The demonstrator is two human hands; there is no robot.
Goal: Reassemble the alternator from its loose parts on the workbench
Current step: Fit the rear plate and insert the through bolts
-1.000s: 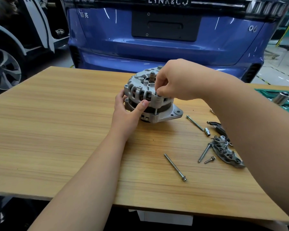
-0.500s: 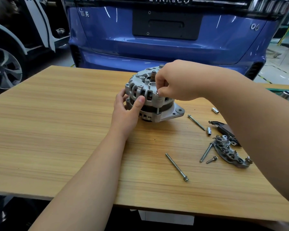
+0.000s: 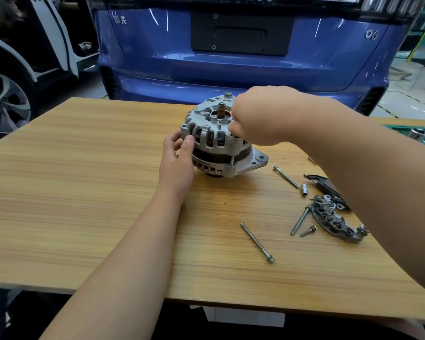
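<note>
The silver alternator stands on its pulley end in the middle of the wooden workbench, shaft stub pointing up. My left hand grips its left side, thumb against the slotted upper housing. My right hand reaches over the top right and pinches the head of a through bolt that stands in the housing's front edge. Loose long bolts, a short screw, a small sleeve, the grey rectifier plate and a dark bracket lie to the right.
A blue car's rear stands right behind the bench. A white car with a wheel is at the far left. A green socket tray with a chrome socket sits at the bench's right edge, partly behind my right arm.
My left thumb has slid higher and leftward on the housing. My right hand keeps its pinch on the bolt head and has barely shifted. The camera has tipped slightly.
</note>
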